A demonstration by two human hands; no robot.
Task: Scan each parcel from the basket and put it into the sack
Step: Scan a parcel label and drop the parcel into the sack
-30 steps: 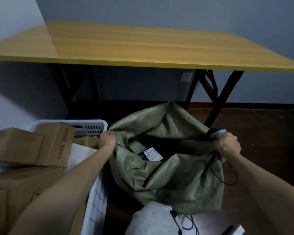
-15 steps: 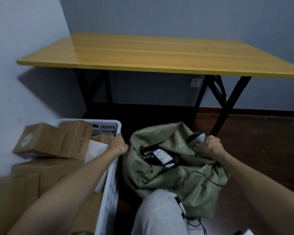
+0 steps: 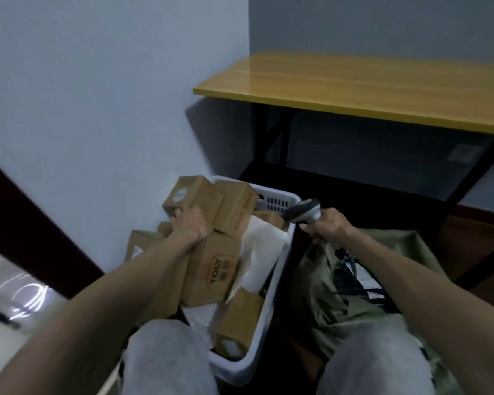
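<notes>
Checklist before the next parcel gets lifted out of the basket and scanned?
1. Contact: left hand touches the top cardboard box: ok.
2. Firm grip on it: cannot tell.
3. Tool: right hand holds the scanner: ok.
4. Barcode facing the scanner: cannot tell, blurred.
5. Drop spot: sack mouth open, parcels showing inside: ok.

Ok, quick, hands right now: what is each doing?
Left hand: fingers curled on a cardboard box in the basket.
Right hand: holding the scanner.
</notes>
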